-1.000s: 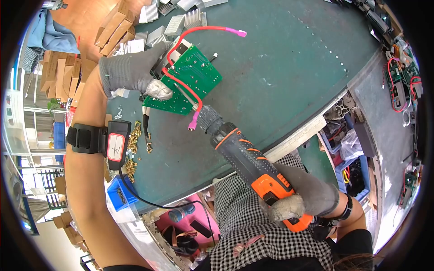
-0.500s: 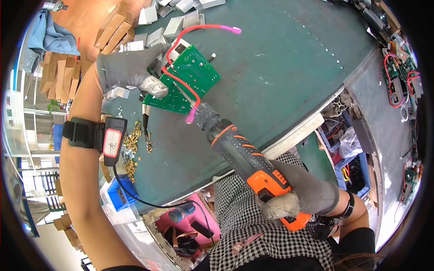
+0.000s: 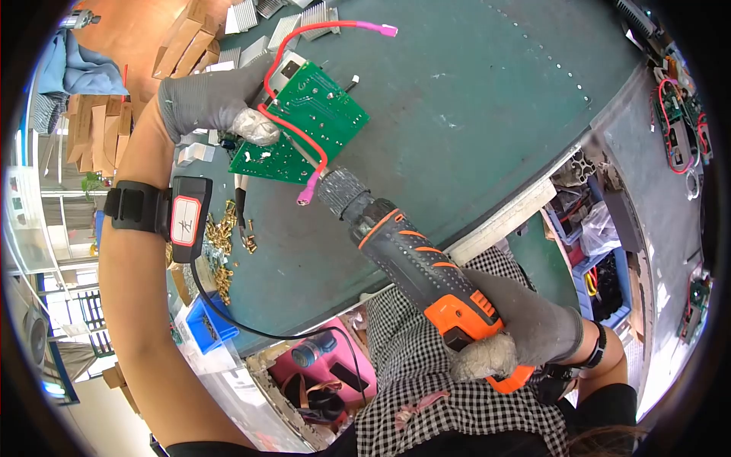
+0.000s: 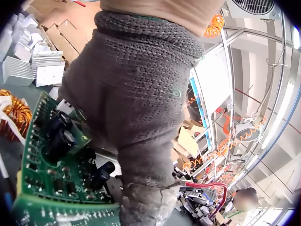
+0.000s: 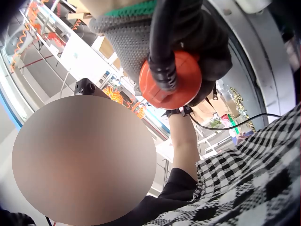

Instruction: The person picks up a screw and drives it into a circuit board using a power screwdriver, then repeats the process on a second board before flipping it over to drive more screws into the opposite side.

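Observation:
My gloved left hand [image 3: 217, 103] holds a green circuit board [image 3: 327, 103] tilted above the table, thumb against its near side. A red wire [image 3: 308, 145] with pink-sleeved ends loops across the board. In the left wrist view, black capacitors [image 4: 61, 141] stand on the board's other side, beside the gloved hand [image 4: 136, 103]. My gloved right hand [image 3: 533, 324] grips an orange and black power screwdriver [image 3: 411, 259]. Its long bit points up-left to the board, the tip close to my left thumb. The right wrist view shows the tool's orange rear end [image 5: 188, 80] with a thick black cord.
Finned metal heat sinks [image 3: 282, 34] and cardboard boxes [image 3: 183, 42] lie at the back left. Loose brass pieces [image 3: 221, 228] are scattered near a blue bin [image 3: 209, 324]. On the right, more wired boards [image 3: 674, 126] lie on a grey surface beside an open drawer with blue bins [image 3: 609, 289].
The board, red wire and left hand have shifted slightly up and left in the head view. The power screwdriver stays in the right hand, its bit still at the board.

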Demonstrator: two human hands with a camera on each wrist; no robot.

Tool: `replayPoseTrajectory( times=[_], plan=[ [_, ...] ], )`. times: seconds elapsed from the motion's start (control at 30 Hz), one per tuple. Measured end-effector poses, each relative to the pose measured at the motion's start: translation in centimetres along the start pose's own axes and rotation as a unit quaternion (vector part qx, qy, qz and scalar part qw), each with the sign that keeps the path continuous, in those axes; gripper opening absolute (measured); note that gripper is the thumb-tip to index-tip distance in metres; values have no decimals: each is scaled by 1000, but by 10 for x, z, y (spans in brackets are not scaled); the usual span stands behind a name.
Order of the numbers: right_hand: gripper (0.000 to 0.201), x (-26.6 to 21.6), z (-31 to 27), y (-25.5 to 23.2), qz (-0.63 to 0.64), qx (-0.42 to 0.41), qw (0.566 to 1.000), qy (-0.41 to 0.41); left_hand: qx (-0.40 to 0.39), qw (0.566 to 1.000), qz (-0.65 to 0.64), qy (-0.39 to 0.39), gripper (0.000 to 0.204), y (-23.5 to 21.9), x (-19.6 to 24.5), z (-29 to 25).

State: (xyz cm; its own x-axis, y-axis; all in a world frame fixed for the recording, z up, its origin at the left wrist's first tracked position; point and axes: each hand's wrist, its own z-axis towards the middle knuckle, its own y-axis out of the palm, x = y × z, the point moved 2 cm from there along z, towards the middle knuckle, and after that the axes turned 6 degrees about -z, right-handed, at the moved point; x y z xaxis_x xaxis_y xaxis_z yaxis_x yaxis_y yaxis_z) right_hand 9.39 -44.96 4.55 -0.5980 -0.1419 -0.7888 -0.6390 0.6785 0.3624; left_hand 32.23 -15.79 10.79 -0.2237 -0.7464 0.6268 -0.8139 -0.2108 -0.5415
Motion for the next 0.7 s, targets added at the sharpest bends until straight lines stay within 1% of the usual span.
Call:
replayPoseTrajectory(
  times=[0.1,0.17,0.23,0.27,0.33,0.4,0.5,0.6,0.67,0.7],
  plan=[
    [63,0,2,0,-3,-3,1000,7,-9,997,65,-30,101,-5,-3,0],
    [64,-1,3,-1,-10,-7,1000,5,-28,998,3,-50,101,-2,1,0],
    [64,1,2,0,18,-10,1000,9,-38,998,15,-54,102,-3,1,1],
    [64,1,2,0,32,-12,999,10,-37,996,60,-49,102,-7,0,1],
    [63,0,2,1,53,-11,998,11,-33,993,106,-24,102,-10,-2,1],
    [63,0,2,1,59,-7,998,6,-30,993,111,15,101,-9,-4,3],
    [63,0,3,1,42,-4,999,-3,-23,998,41,41,98,2,8,1],
    [57,-3,3,1,33,-12,999,-7,-17,996,89,0,94,-1,5,-1],
    [49,-1,4,1,44,-22,999,-20,-4,997,79,13,93,1,4,0],
    [49,-1,4,1,38,-28,999,-8,2,997,73,19,93,2,3,0]
  ],
)
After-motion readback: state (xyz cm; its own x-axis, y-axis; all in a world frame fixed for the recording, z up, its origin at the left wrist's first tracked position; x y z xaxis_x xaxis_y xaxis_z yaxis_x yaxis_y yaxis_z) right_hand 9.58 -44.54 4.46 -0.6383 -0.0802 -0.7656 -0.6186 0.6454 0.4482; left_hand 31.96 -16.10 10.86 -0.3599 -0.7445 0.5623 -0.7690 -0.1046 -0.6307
